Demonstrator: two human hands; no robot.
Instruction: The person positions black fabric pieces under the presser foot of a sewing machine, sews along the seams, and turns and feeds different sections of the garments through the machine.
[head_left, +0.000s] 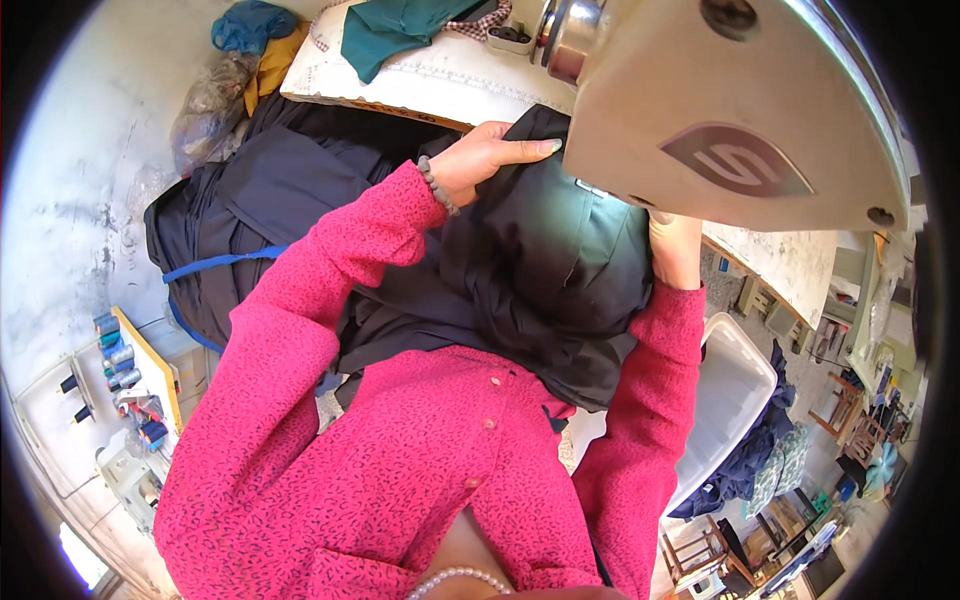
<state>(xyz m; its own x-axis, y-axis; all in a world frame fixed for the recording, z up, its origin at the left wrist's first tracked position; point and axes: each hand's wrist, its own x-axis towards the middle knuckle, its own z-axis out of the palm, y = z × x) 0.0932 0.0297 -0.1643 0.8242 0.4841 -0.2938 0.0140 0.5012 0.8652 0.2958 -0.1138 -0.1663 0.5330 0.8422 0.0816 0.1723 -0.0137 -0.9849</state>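
The left hand [478, 163] grips the upper edge of a smooth black woven cloth [550, 270], thumb on top. This cloth hangs past the near edge of a worn white desk [440, 90] onto the lap. The right hand [676, 250] is beside the cloth's right side; the cream metal sewing machine head [740, 110] hides its fingers, so I cannot tell whether it grips. The machine bears a dark leaf-shaped emblem [738, 160] with a pale curving mark. Fine printed measuring marks [465, 82] run along the desk, near a teal cloth [400, 35].
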